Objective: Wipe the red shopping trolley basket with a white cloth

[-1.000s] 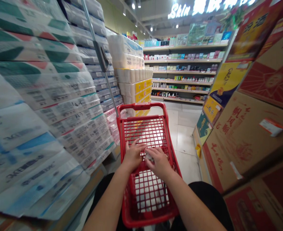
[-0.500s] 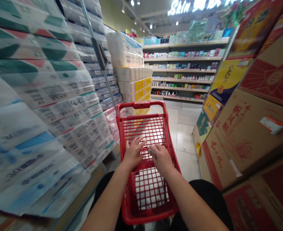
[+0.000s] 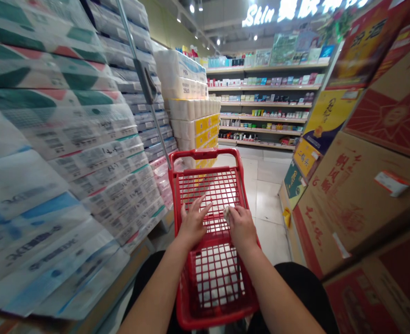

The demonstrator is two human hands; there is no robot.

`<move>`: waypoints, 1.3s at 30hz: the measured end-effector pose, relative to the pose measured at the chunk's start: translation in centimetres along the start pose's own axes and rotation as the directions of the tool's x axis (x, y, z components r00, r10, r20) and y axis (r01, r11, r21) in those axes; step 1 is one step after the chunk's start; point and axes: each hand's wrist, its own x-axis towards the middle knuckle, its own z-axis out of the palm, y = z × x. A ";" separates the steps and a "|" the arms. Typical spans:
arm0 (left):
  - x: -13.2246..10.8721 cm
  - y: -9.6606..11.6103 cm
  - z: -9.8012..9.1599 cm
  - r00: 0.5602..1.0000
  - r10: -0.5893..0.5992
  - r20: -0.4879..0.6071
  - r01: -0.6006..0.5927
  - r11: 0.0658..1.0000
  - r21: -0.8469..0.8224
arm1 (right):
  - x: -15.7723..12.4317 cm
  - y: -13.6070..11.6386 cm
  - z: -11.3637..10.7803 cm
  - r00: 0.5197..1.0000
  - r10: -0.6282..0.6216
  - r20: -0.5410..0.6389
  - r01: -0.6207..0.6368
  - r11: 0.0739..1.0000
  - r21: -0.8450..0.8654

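Note:
A red plastic shopping basket (image 3: 211, 241) with a grid of openings stands between my knees. A slanting metal rod with a dark grey grip (image 3: 145, 81) rises at its far left corner. Over the basket's left side my left hand (image 3: 193, 225) hovers, fingers spread and nothing in them. On the right, my right hand (image 3: 241, 227) pinches a small crumpled whitish wad (image 3: 227, 212), perhaps tissue, between thumb and fingers. Its exact kind is too small to make out.
Tall stacks of wrapped paper packs (image 3: 86, 134) line the left side, with toilet roll packs (image 3: 187, 111) beyond. Cardboard cartons (image 3: 358, 195) are piled on the right. Shelves of small boxes and bottles (image 3: 260, 103) stand across the tiled floor (image 3: 269, 199).
My right hand has shifted right, away from my left hand, with the whitish wad showing more clearly in its fingers. My left hand stays nearly in place, fingers still spread.

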 end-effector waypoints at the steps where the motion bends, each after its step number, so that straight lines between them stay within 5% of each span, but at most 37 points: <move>1: 0.0 0.0 0.0 1.000 0.002 -0.004 -0.002 1.000 0.000 | 0.0 0.1 0.1 0.999 -0.020 0.031 0.019 1.000 0.014; 8: -0.1 -0.1 0.1 1.000 0.007 -0.018 -0.007 1.000 -0.005 | -0.1 0.3 0.6 0.994 -0.025 0.103 0.016 0.995 0.095; 13: -0.1 -0.1 0.2 1.000 0.005 -0.022 -0.005 1.000 -0.007 | -0.1 0.2 0.7 0.926 -0.316 0.209 0.240 0.917 0.319; 18: 0.0 0.0 0.1 1.000 -0.008 -0.029 0.008 1.000 -0.001 | 0.4 0.6 0.2 0.990 -0.088 0.111 0.068 0.982 0.177; 22: 0.1 0.0 0.1 1.000 -0.019 -0.024 0.019 1.000 -0.005 | 0.2 0.0 -0.3 0.993 0.058 0.107 -0.050 0.996 -0.077; 25: 0.1 0.0 0.1 0.999 -0.025 -0.022 0.025 1.000 0.000 | 0.1 -0.3 -0.5 0.982 0.122 0.145 -0.105 0.988 -0.116; 28: 0.0 0.0 0.2 0.999 -0.023 -0.023 0.023 1.000 0.007 | 0.0 -0.3 -0.4 0.975 0.073 0.212 -0.062 0.996 -0.060; 33: 0.0 0.0 0.2 0.999 -0.017 -0.047 0.018 1.000 0.017 | -0.2 -0.3 -0.3 0.922 -0.282 0.267 0.250 0.957 0.147; 37: 0.0 0.0 0.2 0.999 -0.013 -0.045 0.014 1.000 0.018 | -0.1 0.1 -0.5 0.982 -0.116 0.148 0.113 0.993 0.031; 39: 0.0 -0.1 0.3 0.999 -0.013 -0.041 0.014 1.000 0.014 | -0.2 0.2 -0.3 0.973 -0.155 0.172 0.148 0.988 0.054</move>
